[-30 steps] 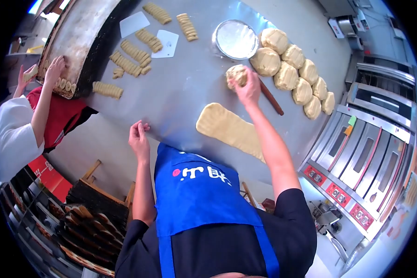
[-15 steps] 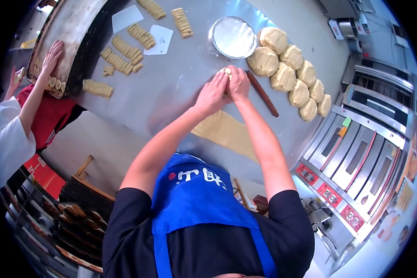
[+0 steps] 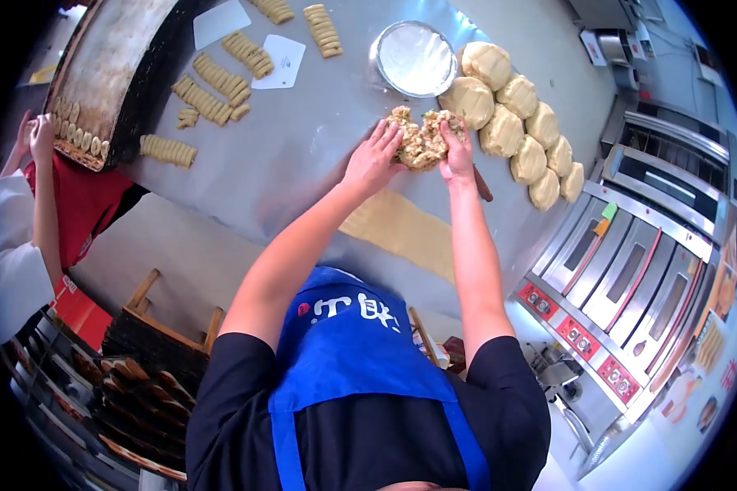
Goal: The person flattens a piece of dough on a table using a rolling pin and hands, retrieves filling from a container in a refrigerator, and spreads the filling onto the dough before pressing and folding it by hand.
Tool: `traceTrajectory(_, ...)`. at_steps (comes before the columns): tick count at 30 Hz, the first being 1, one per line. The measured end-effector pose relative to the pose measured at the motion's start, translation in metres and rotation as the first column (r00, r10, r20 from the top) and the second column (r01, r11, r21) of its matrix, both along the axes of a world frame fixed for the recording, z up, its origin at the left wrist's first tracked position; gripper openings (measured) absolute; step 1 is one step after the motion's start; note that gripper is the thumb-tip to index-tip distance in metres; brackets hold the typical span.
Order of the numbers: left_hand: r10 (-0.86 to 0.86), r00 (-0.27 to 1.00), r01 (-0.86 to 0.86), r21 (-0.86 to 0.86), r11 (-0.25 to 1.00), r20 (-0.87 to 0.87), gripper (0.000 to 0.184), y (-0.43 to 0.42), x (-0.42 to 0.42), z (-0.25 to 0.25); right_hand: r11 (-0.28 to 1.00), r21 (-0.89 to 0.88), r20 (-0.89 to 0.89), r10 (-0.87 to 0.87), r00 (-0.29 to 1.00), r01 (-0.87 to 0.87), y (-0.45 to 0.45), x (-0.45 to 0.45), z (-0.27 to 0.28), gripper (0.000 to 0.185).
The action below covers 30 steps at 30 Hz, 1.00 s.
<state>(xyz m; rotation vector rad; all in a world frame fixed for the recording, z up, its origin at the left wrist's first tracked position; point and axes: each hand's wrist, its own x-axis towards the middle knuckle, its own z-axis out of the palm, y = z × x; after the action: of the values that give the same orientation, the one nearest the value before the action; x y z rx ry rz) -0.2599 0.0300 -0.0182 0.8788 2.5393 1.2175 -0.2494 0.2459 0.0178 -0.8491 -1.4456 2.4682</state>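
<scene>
A lumpy, crumbly mass of filling [image 3: 422,146], beige with darker flecks, is held between my two hands above the metal table. My left hand [image 3: 374,157] grips its left side, fingers fairly straight along it. Around the right side, my right hand [image 3: 457,154] has its fingers curled into the mass. Just below my hands lies a long flat dough sheet [image 3: 401,233], partly covered by my forearms. A dark wooden rolling pin [image 3: 484,186] shows only its end beside my right wrist. Beyond my hands stands a round metal bowl [image 3: 416,59] with white powder in it.
Several dough balls [image 3: 502,131] are grouped at the right. Sliced dough rolls [image 3: 202,100] and white scrapers [image 3: 280,63] lie at the left. A co-worker's hands [image 3: 37,137] are by a baking tray [image 3: 106,65] with small pieces. Ovens [image 3: 622,278] stand at the right.
My hands, close together before, have moved apart, and the filling now shows as a wide broken mass between them. The co-worker's hands have come together by the tray, where more pieces lie.
</scene>
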Motion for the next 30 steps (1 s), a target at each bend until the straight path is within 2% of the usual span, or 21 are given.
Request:
traceTrajectory(1, -0.004, 1.0, 0.004, 0.002, 1.0, -0.005, 0.076, -0.003, -0.001, -0.001, 1.0, 0.002, -0.005, -0.004, 1.0, 0.004, 0.002, 0.002, 0.01, 0.028)
traceTrajectory(3, -0.008, 1.0, 0.007, 0.097, 0.995, 0.01, 0.064, -0.016, -0.001, -0.002, 0.992, -0.055, -0.019, 0.109, 0.994, -0.11, 0.007, 0.012, 0.033, 0.028)
traceTrajectory(4, -0.022, 1.0, 0.021, 0.094, 0.995, 0.014, 0.064, -0.025, 0.003, -0.003, 0.977, -0.089, -0.07, 0.186, 0.98, -0.191, 0.007, 0.019, 0.046, 0.032)
traceTrajectory(6, 0.184, 0.981, -0.192, 0.153, 0.969, 0.065, 0.046, -0.05, 0.015, -0.007, 0.963, -0.024, -0.089, 0.265, 0.96, -0.268, 0.0, 0.04, 0.065, 0.044)
traceTrajectory(7, 0.174, 0.982, -0.182, 0.144, 0.973, 0.07, 0.046, -0.065, 0.018, -0.009, 0.946, -0.024, -0.111, 0.319, 0.941, -0.323, -0.005, 0.05, 0.073, 0.052)
traceTrajectory(9, 0.32, 0.929, -0.346, 0.129, 0.929, 0.187, 0.032, -0.098, 0.037, -0.013, 0.894, -0.127, -0.125, 0.415, 0.901, -0.43, -0.019, 0.069, 0.085, 0.058)
traceTrajectory(10, 0.326, 0.926, -0.351, 0.114, 0.929, 0.191, 0.032, -0.112, 0.046, -0.009, 0.899, -0.112, -0.02, 0.423, 0.906, -0.422, -0.036, 0.079, 0.092, 0.061)
traceTrajectory(11, 0.355, 0.901, -0.392, 0.12, 0.912, 0.251, 0.029, -0.123, 0.051, -0.004, 0.894, -0.122, -0.023, 0.431, 0.902, -0.43, -0.048, 0.087, 0.087, 0.061)
traceTrajectory(12, 0.381, 0.87, -0.435, 0.125, 0.892, 0.312, 0.026, -0.13, 0.059, 0.0, 0.81, 0.198, 0.071, 0.55, 0.832, -0.552, -0.059, 0.096, 0.081, 0.062)
traceTrajectory(13, 0.392, 0.867, -0.443, 0.118, 0.889, 0.308, 0.026, -0.134, 0.068, 0.002, 0.611, 0.486, 0.194, 0.622, 0.759, -0.625, -0.071, 0.102, 0.079, 0.064)
traceTrajectory(15, 0.389, 0.767, -0.53, 0.162, 0.833, 0.509, 0.023, -0.14, 0.082, 0.005, 0.645, 0.232, 0.365, 0.636, 0.68, -0.728, -0.097, 0.113, 0.072, 0.074)
traceTrajectory(16, 0.392, 0.77, -0.527, 0.157, 0.835, 0.503, 0.023, -0.14, 0.089, 0.003, 0.46, 0.532, 0.364, 0.634, 0.682, -0.711, -0.108, 0.12, 0.052, 0.079)
traceTrajectory(17, 0.376, 0.766, -0.532, 0.185, 0.826, 0.521, 0.023, -0.14, 0.096, -0.003, 0.217, 0.768, 0.362, 0.629, 0.688, -0.603, -0.114, 0.128, 0.029, 0.085)
traceTrajectory(18, 0.358, 0.764, -0.535, 0.216, 0.817, 0.537, 0.023, -0.14, 0.102, -0.007, -0.019, 0.873, 0.387, 0.636, 0.668, -0.487, -0.114, 0.134, 0.002, 0.089)
traceTrajectory(19, 0.357, 0.769, -0.531, 0.219, 0.819, 0.53, 0.023, -0.139, 0.107, -0.008, -0.017, 0.877, 0.38, 0.635, 0.672, -0.48, -0.117, 0.14, 0.004, 0.089)
traceTrajectory(21, 0.356, 0.739, -0.526, 0.16, 0.836, 0.572, 0.027, -0.135, 0.11, -0.011, -0.155, 0.907, 0.403, 0.586, 0.703, -0.391, -0.122, 0.142, 0.008, 0.088)
traceTrajectory(22, 0.366, 0.737, -0.536, 0.162, 0.829, 0.567, 0.027, -0.134, 0.114, -0.014, -0.159, 0.91, 0.398, 0.596, 0.698, -0.383, -0.126, 0.141, 0.006, 0.088)
traceTrajectory(25, 0.307, 0.74, -0.529, 0.237, 0.815, 0.598, 0.028, -0.13, 0.117, -0.02, -0.286, 0.906, 0.421, 0.53, 0.736, -0.312, -0.137, 0.143, -0.012, 0.077)
traceTrajectory(26, 0.315, 0.74, -0.525, 0.216, 0.823, 0.594, 0.028, -0.128, 0.117, -0.02, -0.362, 0.905, 0.395, 0.522, 0.756, -0.223, -0.138, 0.14, -0.021, 0.066)
traceTrajectory(27, 0.328, 0.738, -0.523, 0.193, 0.83, 0.589, 0.028, -0.129, 0.117, -0.019, -0.361, 0.906, 0.394, 0.526, 0.754, -0.221, -0.139, 0.138, -0.032, 0.066)
traceTrajectory(30, 0.306, 0.73, -0.521, 0.207, 0.828, 0.611, 0.028, -0.13, 0.115, -0.018, -0.419, 0.899, 0.352, 0.518, 0.779, -0.128, -0.144, 0.127, -0.05, 0.049)
